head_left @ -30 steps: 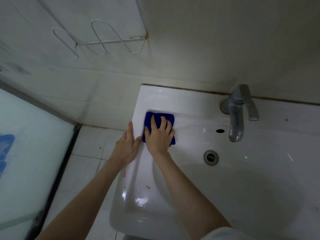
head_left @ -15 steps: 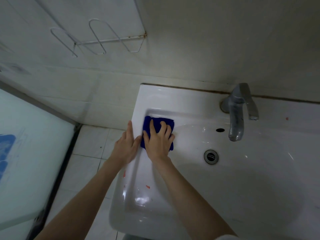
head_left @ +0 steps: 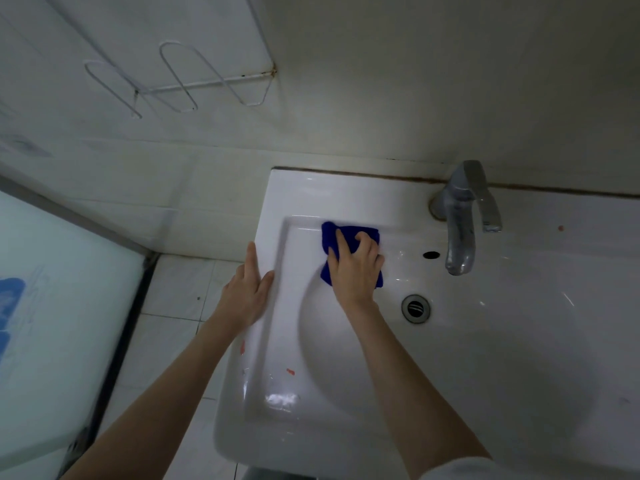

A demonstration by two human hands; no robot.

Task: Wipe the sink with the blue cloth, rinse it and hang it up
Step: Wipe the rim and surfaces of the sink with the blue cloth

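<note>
My right grip (head_left: 355,268) bunches the blue cloth (head_left: 349,233) under curled fingers on the sink (head_left: 311,192), back-left slope. Left grip (head_left: 247,292) lies flat, released, on the left rim. Advise firm, overlapping strokes toward the red specks (head_left: 290,372).

No legible text anywhere, perhaps through blur.

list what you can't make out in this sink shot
All in the head view:
blue cloth: its middle is under the right hand
sink: right side cut off by the frame edge
red specks on the rim: too small to identify
blue shape at far left: blurred, cut by the left edge
</note>
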